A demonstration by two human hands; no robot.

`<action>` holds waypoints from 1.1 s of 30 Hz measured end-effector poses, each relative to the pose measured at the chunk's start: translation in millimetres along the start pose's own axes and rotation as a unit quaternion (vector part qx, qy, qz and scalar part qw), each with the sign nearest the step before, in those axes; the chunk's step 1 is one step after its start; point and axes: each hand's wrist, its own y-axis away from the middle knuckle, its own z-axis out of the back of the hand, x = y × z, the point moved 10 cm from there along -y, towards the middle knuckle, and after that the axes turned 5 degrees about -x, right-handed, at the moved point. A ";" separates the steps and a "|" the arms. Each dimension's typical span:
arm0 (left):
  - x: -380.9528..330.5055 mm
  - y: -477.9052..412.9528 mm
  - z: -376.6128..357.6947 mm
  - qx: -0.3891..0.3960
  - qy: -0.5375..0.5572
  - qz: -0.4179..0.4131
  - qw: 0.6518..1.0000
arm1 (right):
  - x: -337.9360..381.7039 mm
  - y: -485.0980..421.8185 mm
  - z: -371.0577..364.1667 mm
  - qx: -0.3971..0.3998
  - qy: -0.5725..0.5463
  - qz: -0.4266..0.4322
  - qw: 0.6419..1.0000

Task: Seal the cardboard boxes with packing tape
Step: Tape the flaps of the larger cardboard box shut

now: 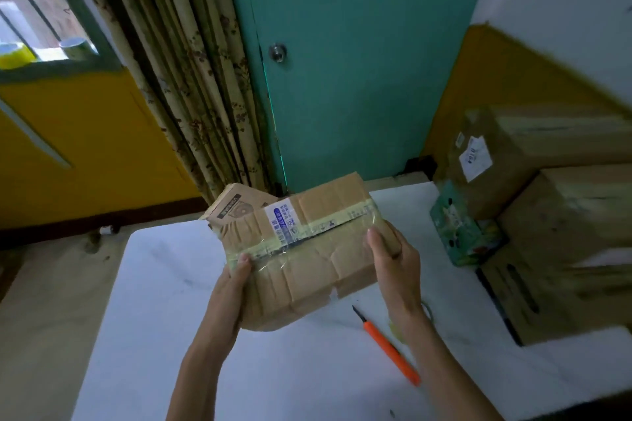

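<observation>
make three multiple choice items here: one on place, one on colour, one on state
1. Where is the orange-handled utility knife? A white table B floor C inside a box
2. Colour of the door with the round knob? A yellow B teal C white
3. The crumpled brown cardboard box is: A held by both hands B held one-handed C lying unheld
Key: A, it lies on the tabletop; B, its panel is teal; A, left hand and right hand grip its ends.
</observation>
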 end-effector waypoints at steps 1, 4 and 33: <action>-11.2 0.5 -13.7 0.016 -0.007 -0.018 1.000 | 7.9 -3.2 11.6 -0.006 -0.006 0.002 1.000; -47.9 4.2 -56.4 0.031 0.037 -0.068 0.997 | 34.8 -14.0 47.6 -0.032 -0.020 0.019 0.999; -165.1 82.8 -509.5 0.280 -0.135 -0.167 0.936 | 148.5 -151.8 452.5 -0.421 -0.107 0.086 0.897</action>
